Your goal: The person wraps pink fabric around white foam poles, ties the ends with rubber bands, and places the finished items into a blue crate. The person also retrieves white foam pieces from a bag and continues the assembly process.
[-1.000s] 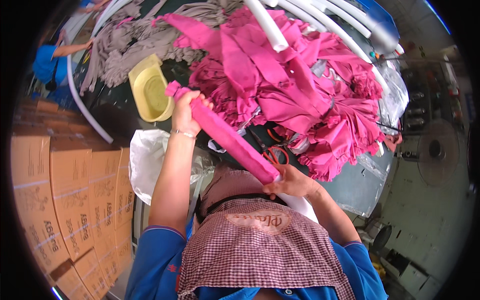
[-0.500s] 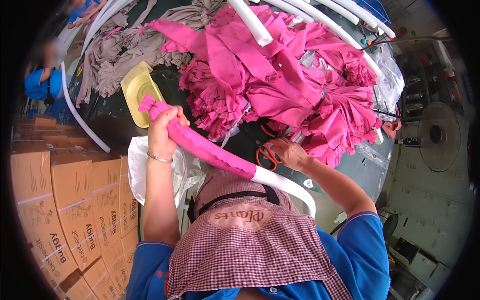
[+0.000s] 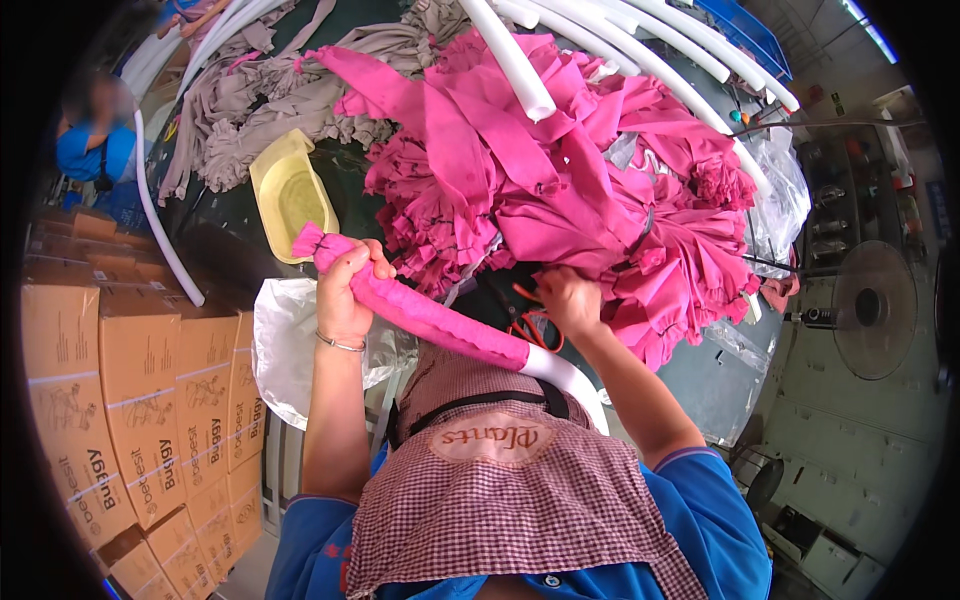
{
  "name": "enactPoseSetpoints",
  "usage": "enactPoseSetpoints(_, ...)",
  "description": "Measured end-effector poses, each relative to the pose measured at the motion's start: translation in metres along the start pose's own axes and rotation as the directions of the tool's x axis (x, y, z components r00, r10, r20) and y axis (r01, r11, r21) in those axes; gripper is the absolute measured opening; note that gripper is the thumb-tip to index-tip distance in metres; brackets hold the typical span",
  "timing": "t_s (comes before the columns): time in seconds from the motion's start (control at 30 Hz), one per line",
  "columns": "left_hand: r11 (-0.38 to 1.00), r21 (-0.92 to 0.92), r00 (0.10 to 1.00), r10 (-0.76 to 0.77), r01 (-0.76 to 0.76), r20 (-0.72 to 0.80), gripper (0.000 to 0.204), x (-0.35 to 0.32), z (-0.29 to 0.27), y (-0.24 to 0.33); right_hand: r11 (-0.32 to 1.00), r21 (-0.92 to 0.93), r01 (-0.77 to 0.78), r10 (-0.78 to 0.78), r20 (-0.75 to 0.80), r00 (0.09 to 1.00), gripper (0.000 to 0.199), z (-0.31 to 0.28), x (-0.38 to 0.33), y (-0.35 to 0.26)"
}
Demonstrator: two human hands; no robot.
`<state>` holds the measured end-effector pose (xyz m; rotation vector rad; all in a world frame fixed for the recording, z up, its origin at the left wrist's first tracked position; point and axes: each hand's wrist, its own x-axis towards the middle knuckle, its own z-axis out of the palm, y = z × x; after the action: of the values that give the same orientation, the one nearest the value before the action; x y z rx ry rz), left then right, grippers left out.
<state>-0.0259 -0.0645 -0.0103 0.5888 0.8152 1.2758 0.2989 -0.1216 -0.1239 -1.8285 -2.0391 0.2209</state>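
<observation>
Over the last second the right hand [image 3: 572,300] leaves the lower end of the pink sleeve [image 3: 440,325] and moves up to the edge of the pink fabric heap [image 3: 590,190], and a length of white foam tube [image 3: 568,378] comes into view below the sleeve.

Nearest, at 6 o'clock, is the checked apron [image 3: 530,520]. Just beyond it, across the middle of the view, lies the sleeve, fitted around the tube. The left hand [image 3: 346,302], at 9 o'clock, is clenched around it just below the gathered tip, probably to steady it one-handed. The right hand, at 3 o'clock, has its fingers curled; I cannot tell whether they pinch anything. The scissors [image 3: 516,328], orange-handled, lie just beside it, presumably for easy reach.

The sleeve's long axis runs from 10 to 4 o'clock: the gathered tip points to 10, and the bare tube leaves its other end toward 4, bending downward.

Farther off, a yellow tray [image 3: 268,190] sits at 10 o'clock, with grey fabric [image 3: 235,140] beyond it. The pink heap spreads from 12 to 2, perhaps kept there within reach, and more white tubes [image 3: 650,62] lie behind it.
</observation>
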Motion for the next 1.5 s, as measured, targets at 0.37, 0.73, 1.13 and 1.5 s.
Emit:
enactPoseSetpoints(0.37, 0.998, 0.059, 0.999, 0.027, -0.028, 0.028, 0.010, -0.006, 0.031, 0.009, 0.029, 0.972, -0.234, -0.030, 0.234, 0.972, 0.020, -0.038, 0.029, -0.042)
enactPoseSetpoints(0.73, 0.781, 0.480, 0.912, 0.288, -0.400, 0.291, 0.012, -0.026, 0.100, 0.012, -0.627, 0.776, -0.067, -0.192, -0.070, 0.979, 0.055, -0.159, 0.125, -0.105)
enactPoseSetpoints(1.13, 0.505, 0.649, 0.822, 0.363, -0.569, 0.438, 0.030, -0.044, 0.112, -0.002, -0.508, 0.861, 0.026, -0.406, -0.266, 0.874, 0.055, -0.219, 0.119, -0.176)
enactPoseSetpoints(1.5, 0.553, 0.639, 0.845, 0.359, -0.534, 0.396, 0.033, -0.043, 0.115, -0.007, -0.210, 0.970, 0.125, -0.360, -0.195, 0.912, 0.038, -0.210, 0.109, -0.186)
